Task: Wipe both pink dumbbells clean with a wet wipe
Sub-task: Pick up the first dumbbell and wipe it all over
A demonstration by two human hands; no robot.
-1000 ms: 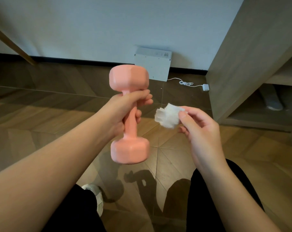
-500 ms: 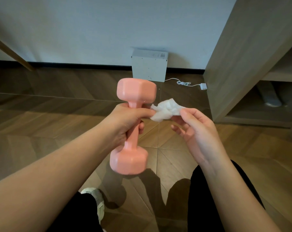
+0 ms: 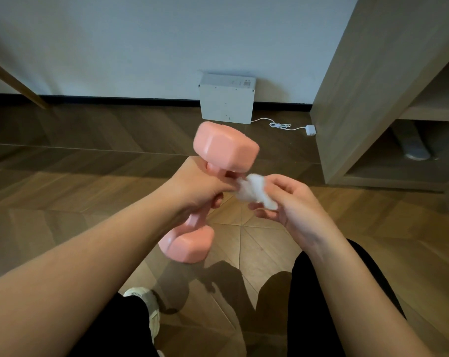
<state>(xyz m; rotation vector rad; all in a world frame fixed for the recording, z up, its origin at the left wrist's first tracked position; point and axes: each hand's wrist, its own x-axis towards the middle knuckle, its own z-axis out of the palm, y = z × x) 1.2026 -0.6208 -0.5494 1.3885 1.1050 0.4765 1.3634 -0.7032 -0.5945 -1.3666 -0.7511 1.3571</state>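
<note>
My left hand (image 3: 197,188) grips the handle of a pink dumbbell (image 3: 224,149), held in the air above the floor and tilted, its top head leaning right and its lower head down left. My right hand (image 3: 286,199) pinches a crumpled white wet wipe (image 3: 255,190) just right of the handle, under the top head. The wipe touches my left fingers near the handle. Only one dumbbell is in view.
A white box (image 3: 227,99) leans against the wall, with a white cable and plug (image 3: 310,130) beside it. A wooden cabinet (image 3: 367,81) with an open low shelf stands at right. Wooden floor (image 3: 89,176) below; my legs and a light shoe (image 3: 146,302) at the bottom.
The dumbbell has dropped lower and tilted, its top head swinging to the right. My right hand has brought the wipe leftward from open air up against the handle.
</note>
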